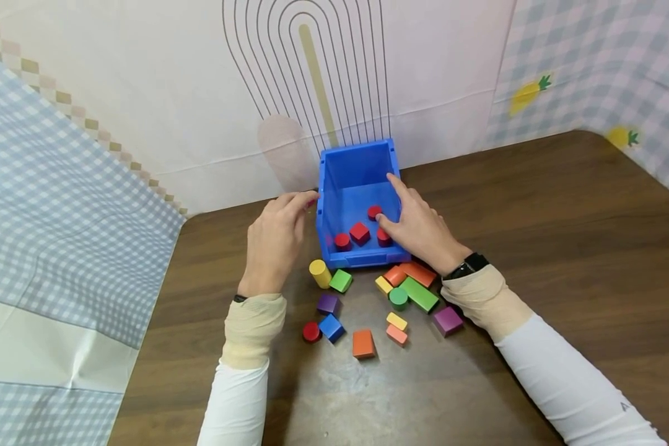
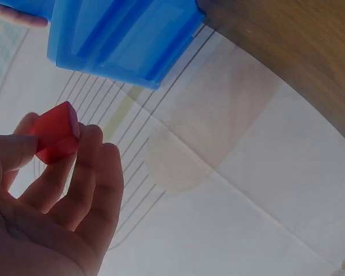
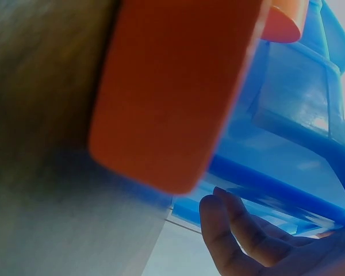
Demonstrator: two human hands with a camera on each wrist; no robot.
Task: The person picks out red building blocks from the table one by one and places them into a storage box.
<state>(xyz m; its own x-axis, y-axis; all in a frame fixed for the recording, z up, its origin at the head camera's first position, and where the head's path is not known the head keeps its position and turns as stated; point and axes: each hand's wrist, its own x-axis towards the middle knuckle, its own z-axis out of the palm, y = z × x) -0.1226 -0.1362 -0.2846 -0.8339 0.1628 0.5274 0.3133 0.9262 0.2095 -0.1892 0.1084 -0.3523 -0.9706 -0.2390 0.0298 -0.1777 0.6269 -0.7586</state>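
My left hand (image 1: 274, 238), just left of the blue bin (image 1: 362, 258), pinches a red block (image 2: 56, 135) between thumb and fingertips. In the head view that block is mostly hidden behind the fingers. Across the bin, my right hand (image 1: 426, 228) holds the right side wall, thumb over the inside and fingers along the outside, as the right wrist view shows. On the bin floor lie a red cube (image 1: 359, 233) and red cylinders, among them one at the left (image 1: 342, 241) and one close to the right thumb (image 1: 374, 212).
In front of the bin, several loose blocks lie on the wooden table (image 1: 535, 248): a yellow cylinder (image 1: 320, 274), a long green block (image 1: 419, 293), a purple cube (image 1: 448, 321), a blue cube (image 1: 331, 327) and a red cylinder (image 1: 311, 331). A patterned cloth (image 1: 201, 93) hangs behind.
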